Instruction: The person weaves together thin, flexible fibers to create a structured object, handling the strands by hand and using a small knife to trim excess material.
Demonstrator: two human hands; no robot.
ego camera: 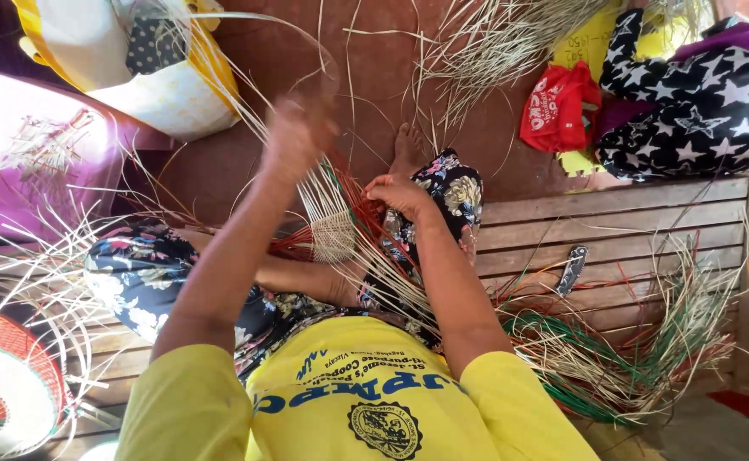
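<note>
A small half-woven basket piece (333, 235) of pale straw rests on my lap, with long loose strands fanning up from it. My left hand (293, 137) is raised above it, blurred, pinching one thin pale strand that arcs away overhead. My right hand (402, 195) grips the right side of the weave, where red and pale strips cross. My legs are folded under a dark flowered skirt (139, 273), and one bare foot (407, 147) shows beyond the work.
Loose green, red and pale strips (622, 358) lie heaped on the wooden bench (647, 209) at right, near a folded knife (572, 270). A finished red-and-white basket (7, 393) sits lower left. A white-and-yellow bag (135, 60) and a red bag (558, 107) lie on the floor.
</note>
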